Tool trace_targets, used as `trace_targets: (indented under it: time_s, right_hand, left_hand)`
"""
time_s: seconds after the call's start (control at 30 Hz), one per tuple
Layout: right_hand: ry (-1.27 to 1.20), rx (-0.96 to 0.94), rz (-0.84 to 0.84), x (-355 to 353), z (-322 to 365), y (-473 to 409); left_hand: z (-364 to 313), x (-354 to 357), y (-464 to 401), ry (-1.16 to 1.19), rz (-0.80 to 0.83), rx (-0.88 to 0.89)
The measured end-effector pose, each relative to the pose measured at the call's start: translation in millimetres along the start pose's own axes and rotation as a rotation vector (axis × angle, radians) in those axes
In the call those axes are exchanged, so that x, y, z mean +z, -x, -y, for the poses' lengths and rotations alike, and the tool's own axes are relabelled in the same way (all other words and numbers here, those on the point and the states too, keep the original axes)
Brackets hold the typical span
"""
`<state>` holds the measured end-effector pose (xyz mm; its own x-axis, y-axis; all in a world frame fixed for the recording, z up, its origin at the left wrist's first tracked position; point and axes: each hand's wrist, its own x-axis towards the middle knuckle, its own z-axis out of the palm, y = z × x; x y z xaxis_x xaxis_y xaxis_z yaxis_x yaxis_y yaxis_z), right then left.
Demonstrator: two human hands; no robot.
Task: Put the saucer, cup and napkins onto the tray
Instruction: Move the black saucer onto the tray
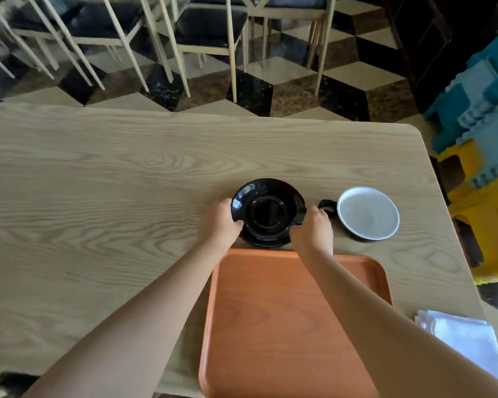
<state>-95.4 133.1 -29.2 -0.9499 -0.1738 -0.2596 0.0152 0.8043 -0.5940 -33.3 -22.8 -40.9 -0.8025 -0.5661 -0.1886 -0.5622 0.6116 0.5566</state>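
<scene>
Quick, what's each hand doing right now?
Left hand: closed on the black saucer's left rim.
Right hand: closed on the saucer's right rim.

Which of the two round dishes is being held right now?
The black saucer, gripped at its rim by the left hand and right hand. The white-lined cup sits untouched to its right.

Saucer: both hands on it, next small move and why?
Probably lift the saucer and draw it back onto the tray: left hand and right hand grip opposite rims, and the bare tray lies just nearer.
</scene>
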Motion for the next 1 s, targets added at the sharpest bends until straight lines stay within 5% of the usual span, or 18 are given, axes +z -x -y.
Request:
trace_targets:
  time_s: [0.33, 0.57, 1.0]
  right_hand:
    - [-0.531, -0.052, 0.043, -26.1, -18.5, 41.4]
    - [-0.728, 0.061, 0.109, -16.1, -45.7, 89.6]
    - [-0.682, 0.094, 0.181, -2.6, -72.0, 113.7]
  left_hand:
    - [24.8, -45.2, 60.0, 0.587, 0.163, -0.135]
    - [40.0, -45.9, 102.6, 0.484, 0.181, -0.144]
    - [50.6, -30.4, 134.1, 0.256, 0.127, -0.172]
